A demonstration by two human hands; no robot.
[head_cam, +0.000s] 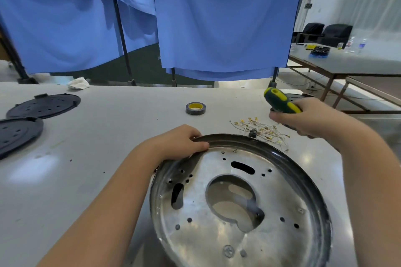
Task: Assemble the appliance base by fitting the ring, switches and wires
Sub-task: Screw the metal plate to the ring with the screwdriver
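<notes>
No lettering can be read anywhere — bottle labels (far off) blur.

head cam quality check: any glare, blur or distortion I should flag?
Head view: wide-angle bending at the edges; glare patches on the table and sheen on the metal base; a smeared blur near the base's centre hole; right hand with screwdriver slightly soft; left hand sharp.

Both forearms reach forward; left hand curled in a grip, right hand fisted, raised.

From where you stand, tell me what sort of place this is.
Likely an assembly workshop: a bare worktable with a metal appliance base, loose wires, a tape roll, and a screwdriver in the right hand.
</notes>
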